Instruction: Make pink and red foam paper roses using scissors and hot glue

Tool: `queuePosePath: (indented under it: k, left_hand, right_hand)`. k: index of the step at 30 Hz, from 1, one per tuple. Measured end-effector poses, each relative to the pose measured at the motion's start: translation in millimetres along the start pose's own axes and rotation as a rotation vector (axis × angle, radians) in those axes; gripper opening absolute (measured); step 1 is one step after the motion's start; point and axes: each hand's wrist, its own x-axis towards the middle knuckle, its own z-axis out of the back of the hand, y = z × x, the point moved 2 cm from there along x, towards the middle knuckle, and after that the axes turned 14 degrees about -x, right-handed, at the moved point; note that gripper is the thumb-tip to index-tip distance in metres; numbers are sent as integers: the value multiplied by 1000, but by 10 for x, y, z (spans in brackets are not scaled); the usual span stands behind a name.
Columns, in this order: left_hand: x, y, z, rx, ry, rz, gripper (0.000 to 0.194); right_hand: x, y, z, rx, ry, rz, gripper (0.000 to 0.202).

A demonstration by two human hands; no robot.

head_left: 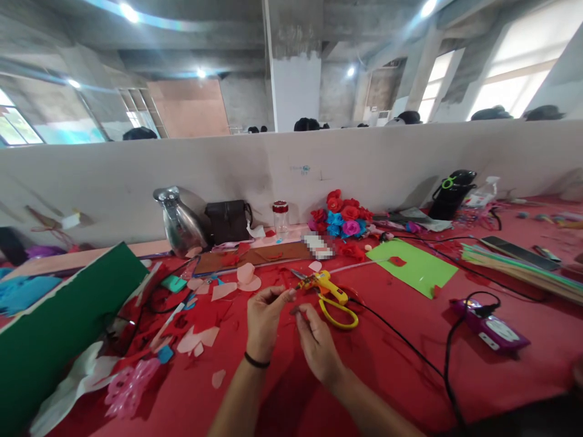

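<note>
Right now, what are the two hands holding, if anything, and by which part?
It cannot be told: whatever the left hand or right hand may pinch is too small to identify.

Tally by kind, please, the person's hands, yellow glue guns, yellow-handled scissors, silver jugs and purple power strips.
Left hand and right hand: 2
Glue gun: 1
Scissors: 1
Silver jug: 1
Power strip: 1
Total: 6

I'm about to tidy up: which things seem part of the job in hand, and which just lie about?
Likely belonging:
yellow plastic glue gun; yellow-handled metal scissors, both near left hand and right hand; possibly the red, blue and pink flower bunch

Lying about, probably:
silver metal jug; dark rectangular bag; clear red-lidded jar
</note>
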Motion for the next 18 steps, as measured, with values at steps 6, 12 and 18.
queuePosePath:
  k: [6,12,18]
  left_hand:
    - [-13,54,89,-44,66,29,17]
    - [-25,73,97,-124,109,48,16]
    - [-23,52,104,30,81,4,20]
  right_hand:
    - [-37,-162,-4,12,100,-31,32]
    - [-70,-163,-75,127,127,-36,33]
    - [-76,-96,17,173,41,-105,35]
